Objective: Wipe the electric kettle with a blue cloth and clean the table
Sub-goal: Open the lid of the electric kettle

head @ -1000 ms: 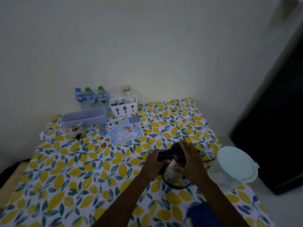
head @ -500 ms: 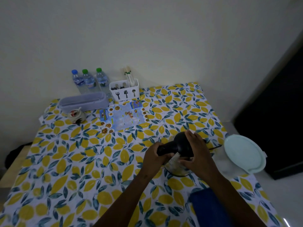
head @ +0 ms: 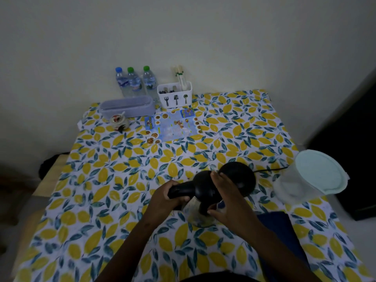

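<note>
Looking down in the head view, the desk point(head: 114, 200), covered in a lemon-print cloth, runs from the pale wall at the top of the frame to the bottom edge, its left and right edges both in sight. The left half and the centre lie bare, leaving wide room there. Right of centre, the left hand point(head: 162, 200) is closed around the black handle of the electric kettle point(head: 203, 190), while the right hand point(head: 230, 200) clasps the kettle's clear body. Just behind, at upper right of the kettle, sits its round black base point(head: 242, 178), with a cord point(head: 270, 169) trailing to the right edge. The blue cloth point(head: 278, 226) lies at lower right, partly under the right forearm. A lidded tub point(head: 317, 174) stands at the right edge, close beside the base. Along the far edge at upper left stand three water bottles point(head: 134, 82), a white cutlery holder point(head: 175, 96), a long lilac box point(head: 128, 106), a small jar point(head: 120, 123) and a printed menu sheet point(head: 173, 125). The room is dim.
</note>
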The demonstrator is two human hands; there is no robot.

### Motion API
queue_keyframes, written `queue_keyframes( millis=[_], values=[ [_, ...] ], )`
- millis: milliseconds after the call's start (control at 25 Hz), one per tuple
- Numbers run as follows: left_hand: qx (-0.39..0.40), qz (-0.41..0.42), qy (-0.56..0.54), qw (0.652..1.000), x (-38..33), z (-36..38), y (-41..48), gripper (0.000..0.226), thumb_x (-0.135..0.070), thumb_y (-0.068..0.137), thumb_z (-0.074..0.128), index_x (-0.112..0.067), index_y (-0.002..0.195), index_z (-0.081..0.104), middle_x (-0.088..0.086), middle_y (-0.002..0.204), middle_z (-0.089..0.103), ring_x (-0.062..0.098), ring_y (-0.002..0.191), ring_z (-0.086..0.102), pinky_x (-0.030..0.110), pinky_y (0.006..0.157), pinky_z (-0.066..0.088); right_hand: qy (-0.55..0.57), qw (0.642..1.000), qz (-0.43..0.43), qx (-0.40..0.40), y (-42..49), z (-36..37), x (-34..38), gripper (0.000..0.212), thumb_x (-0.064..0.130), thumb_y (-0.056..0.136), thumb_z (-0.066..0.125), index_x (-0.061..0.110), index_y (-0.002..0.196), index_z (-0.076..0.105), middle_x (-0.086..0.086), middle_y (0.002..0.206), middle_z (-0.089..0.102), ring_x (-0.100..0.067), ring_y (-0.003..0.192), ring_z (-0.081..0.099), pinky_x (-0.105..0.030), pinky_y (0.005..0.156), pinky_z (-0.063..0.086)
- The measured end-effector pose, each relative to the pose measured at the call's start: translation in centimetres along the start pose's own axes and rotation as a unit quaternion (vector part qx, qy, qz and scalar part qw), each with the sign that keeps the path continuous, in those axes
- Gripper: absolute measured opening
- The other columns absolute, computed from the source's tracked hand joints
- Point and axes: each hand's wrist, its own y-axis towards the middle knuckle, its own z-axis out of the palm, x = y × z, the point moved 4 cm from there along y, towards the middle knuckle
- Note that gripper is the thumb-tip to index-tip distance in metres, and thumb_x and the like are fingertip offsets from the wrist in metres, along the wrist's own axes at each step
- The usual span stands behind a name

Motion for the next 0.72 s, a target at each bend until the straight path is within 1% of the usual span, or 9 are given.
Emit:
queue_keyframes(
  millis=[80,160,240,320,440,520,560,640,720],
  values=[
    [0.006,-0.007,-0.009,1.000,1.1,-0.9,-1.2,0.037,-0.045,0.077,0.076,-0.018,0.096,0.059,0.006,0.089,0.063,0.021,0.082,0.061,0.044,0.076,0.048,0.003,1.000,-0.006,0.000,-0.5,1.6,0.8,0.103,0.037,0.080,0.074,0.042,0.146,-0.006,0.029,0.153,-0.006,-0.004,0.147,-0.003,-0.033,0.117,0.023],
    [0.012,-0.011,-0.008,1.000,1.8,-1.5,-1.8,0.046,-0.051,0.072,0.077,-0.017,0.097,0.060,0.012,0.091,0.064,0.024,0.082,0.062,0.045,0.077,0.049,-0.002,1.000,-0.002,-0.002,-0.7,2.8,1.2,0.103,0.039,0.079,0.074,0.040,0.147,-0.004,0.022,0.155,0.001,-0.007,0.148,0.000,-0.034,0.117,0.024],
    [0.018,-0.010,-0.003,1.000,2.6,-1.8,-2.3,0.046,-0.050,0.070,0.074,-0.016,0.097,0.060,0.014,0.091,0.064,0.025,0.082,0.062,0.045,0.077,0.050,-0.009,1.000,0.002,0.002,-1.0,3.8,1.3,0.104,0.042,0.078,0.074,0.038,0.147,-0.003,0.018,0.157,0.004,-0.008,0.148,0.002,-0.033,0.118,0.023],
    [0.019,-0.007,-0.013,1.000,3.5,-1.9,-2.6,0.042,-0.046,0.073,0.075,-0.016,0.098,0.060,0.010,0.090,0.064,0.022,0.084,0.063,0.045,0.077,0.049,-0.015,1.000,-0.003,0.010,-1.3,4.7,1.2,0.104,0.044,0.079,0.072,0.034,0.149,-0.005,0.015,0.159,0.001,-0.008,0.148,-0.001,-0.031,0.120,0.018],
    [0.008,-0.007,-0.024,1.000,4.3,-1.8,-3.0,0.034,-0.039,0.079,0.076,-0.021,0.104,0.061,0.002,0.099,0.065,0.013,0.092,0.064,0.037,0.080,0.050,-0.069,0.997,-0.006,0.026,-1.4,5.6,0.6,0.109,0.054,0.080,0.066,0.029,0.147,-0.016,0.012,0.159,-0.013,-0.009,0.147,-0.013,-0.030,0.120,0.001],
    [-0.010,0.010,-0.015,1.000,3.8,-1.5,-3.1,0.039,-0.050,0.078,0.071,-0.027,0.108,0.060,-0.003,0.107,0.064,0.006,0.097,0.062,0.032,0.084,0.050,-0.113,0.993,0.018,0.029,-1.5,5.6,-0.2,0.115,0.063,0.077,0.061,0.024,0.145,-0.024,0.008,0.157,-0.022,-0.013,0.146,-0.021,-0.031,0.118,-0.012],
    [-0.023,0.027,0.000,0.999,3.0,-1.2,-3.1,0.043,-0.057,0.078,0.067,-0.030,0.110,0.059,-0.006,0.111,0.062,0.001,0.100,0.060,0.028,0.086,0.050,-0.131,0.990,0.028,0.033,-1.6,5.6,-0.5,0.117,0.067,0.077,0.058,0.022,0.143,-0.027,0.006,0.156,-0.026,-0.014,0.145,-0.025,-0.032,0.117,-0.015],
    [-0.041,0.072,0.049,0.995,1.1,-0.1,-2.7,0.052,-0.067,0.080,0.057,-0.032,0.117,0.056,-0.008,0.119,0.060,0.001,0.105,0.057,0.023,0.088,0.047,-0.161,0.986,0.027,0.038,-2.1,5.4,-0.9,0.114,0.070,0.080,0.051,0.020,0.142,-0.030,0.004,0.156,-0.028,-0.014,0.143,-0.028,-0.034,0.118,-0.015],
    [-0.063,0.115,0.131,0.983,-0.8,1.2,-2.3,0.059,-0.073,0.080,0.049,-0.032,0.123,0.053,-0.006,0.122,0.062,0.007,0.106,0.058,0.024,0.088,0.046,-0.179,0.983,0.014,0.035,-2.5,5.4,-1.1,0.110,0.069,0.083,0.049,0.016,0.145,-0.025,0.000,0.158,-0.022,-0.015,0.145,-0.025,-0.038,0.119,-0.011]
  ],
)
